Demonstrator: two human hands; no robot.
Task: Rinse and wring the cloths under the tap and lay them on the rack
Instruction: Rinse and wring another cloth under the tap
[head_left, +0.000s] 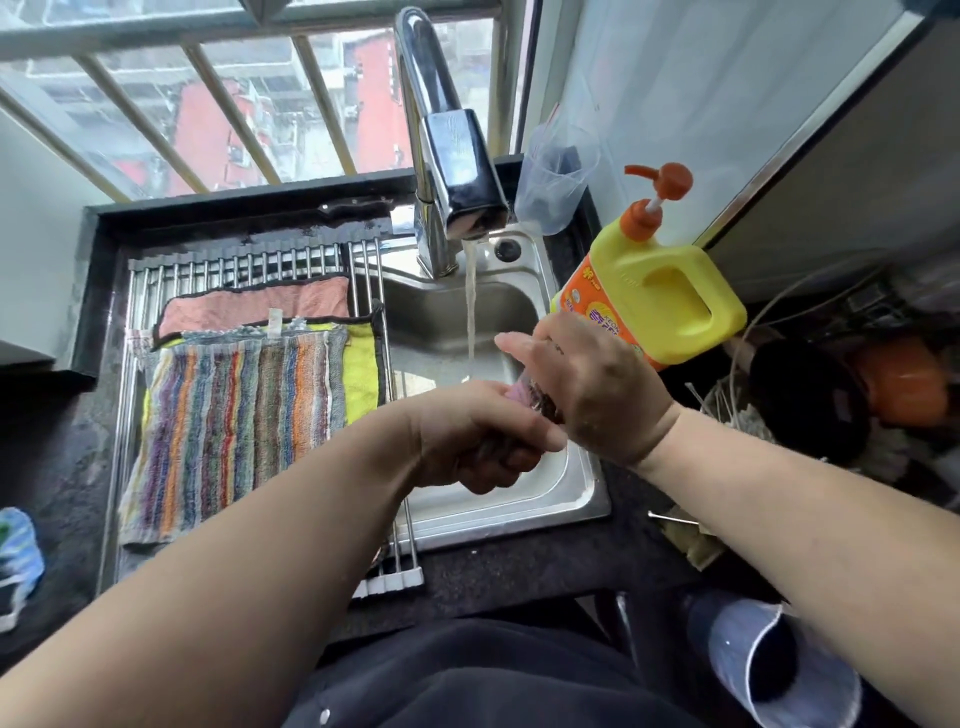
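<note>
Cloth (537, 401), pink and dark, is twisted over the sink (571, 493) at six o'clock from the running tap (460, 171), left hand (475, 439) and right hand (597, 387) both clenched round it; soft, sodden, likely slippery, so best gripped by its ends.

A home kitchen: a steel sink (545, 499) set in a dark surface (519, 571), tap (447, 156) running, dish-soap bottle (660, 296) beside a barred window (208, 104).
</note>
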